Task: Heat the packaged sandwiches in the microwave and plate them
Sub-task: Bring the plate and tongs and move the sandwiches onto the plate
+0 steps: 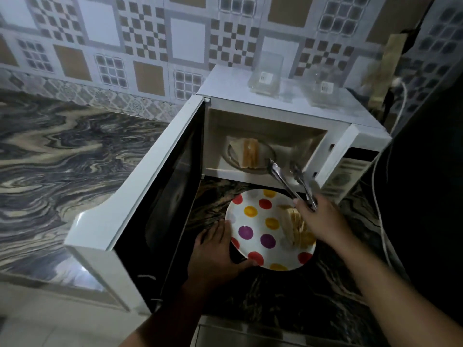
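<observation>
A white microwave stands with its door swung wide to the left. Inside, one sandwich lies on the glass turntable. In front of it a polka-dot plate carries another sandwich on its right side. My left hand holds the plate by its left rim. My right hand grips metal tongs, whose spread tips reach into the microwave mouth, just right of the sandwich inside.
Two clear empty plastic sandwich packs sit on top of the microwave. A white cable runs down the right side. Marbled countertop stretches to the left, with a tiled wall behind.
</observation>
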